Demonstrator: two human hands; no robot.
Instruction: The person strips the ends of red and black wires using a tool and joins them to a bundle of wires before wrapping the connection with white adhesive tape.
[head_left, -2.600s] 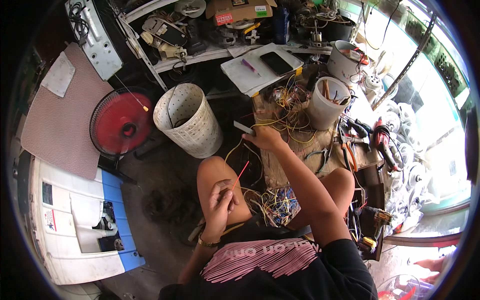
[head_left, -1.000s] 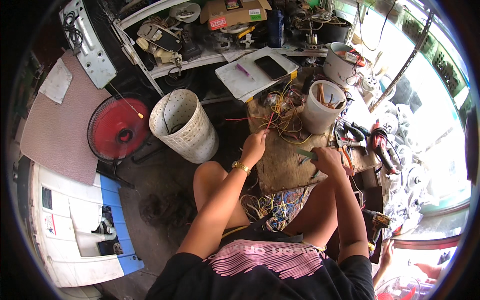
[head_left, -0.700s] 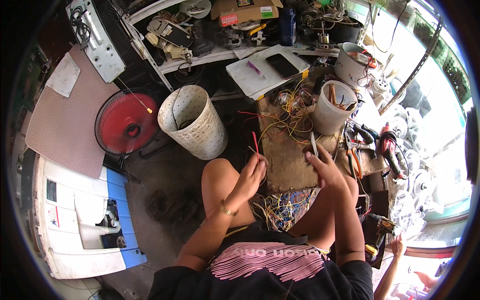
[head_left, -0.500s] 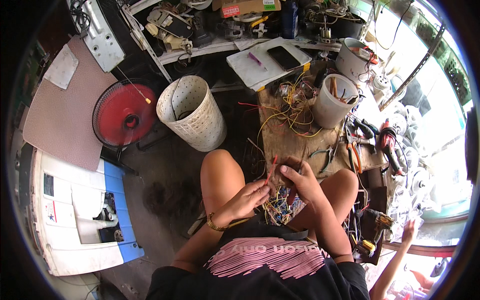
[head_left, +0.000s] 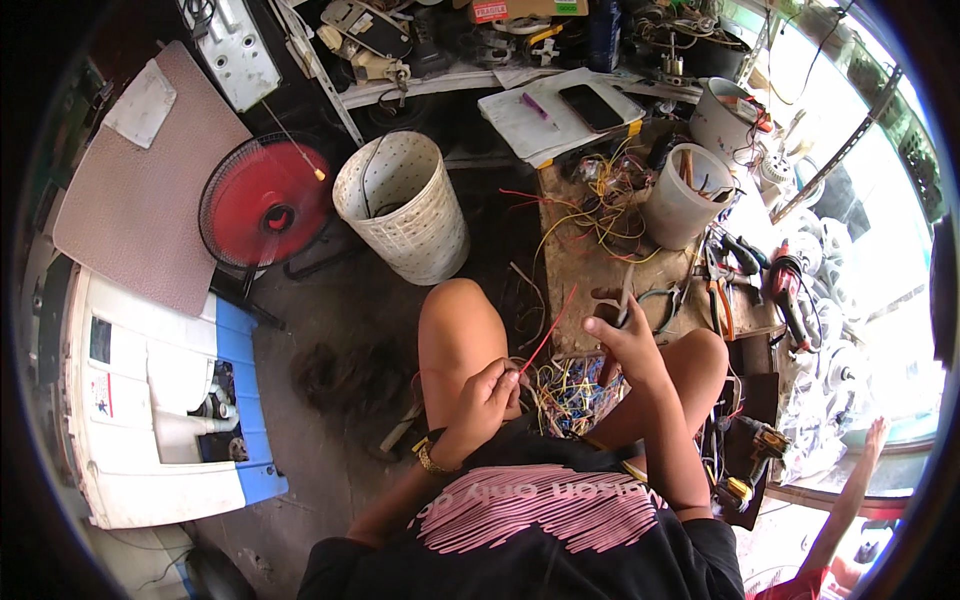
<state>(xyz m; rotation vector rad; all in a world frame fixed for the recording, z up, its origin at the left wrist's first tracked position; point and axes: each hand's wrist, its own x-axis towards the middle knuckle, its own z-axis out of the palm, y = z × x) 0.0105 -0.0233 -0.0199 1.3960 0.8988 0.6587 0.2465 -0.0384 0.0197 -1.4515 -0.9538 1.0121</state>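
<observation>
My left hand [head_left: 485, 393] is closed in a pinch above my left thigh, holding a red wire [head_left: 550, 333]. The wire's free length slants up and to the right. My right hand [head_left: 632, 345] is raised over the near edge of the workbench, gripping what look like scissors [head_left: 626, 290] with a grey blade pointing up and away; the fingers partly hide the dark handle. A gap separates the blade from the red wire. Between my legs lies a tangled heap of coloured wires [head_left: 575, 395].
The wooden workbench [head_left: 575, 290] carries loose yellow and red wires [head_left: 605, 215], a translucent bucket [head_left: 680, 215], pliers [head_left: 718, 305] and a red power tool [head_left: 790, 290]. A white perforated bin [head_left: 410, 220] and red fan [head_left: 265, 205] stand left. Another person's arm [head_left: 848, 495] reaches in at right.
My hands have moved apart: the left toward me with the red wire, the right away over the bench, bringing the blade into view. The other person's arm has shifted right; the view has shifted slightly.
</observation>
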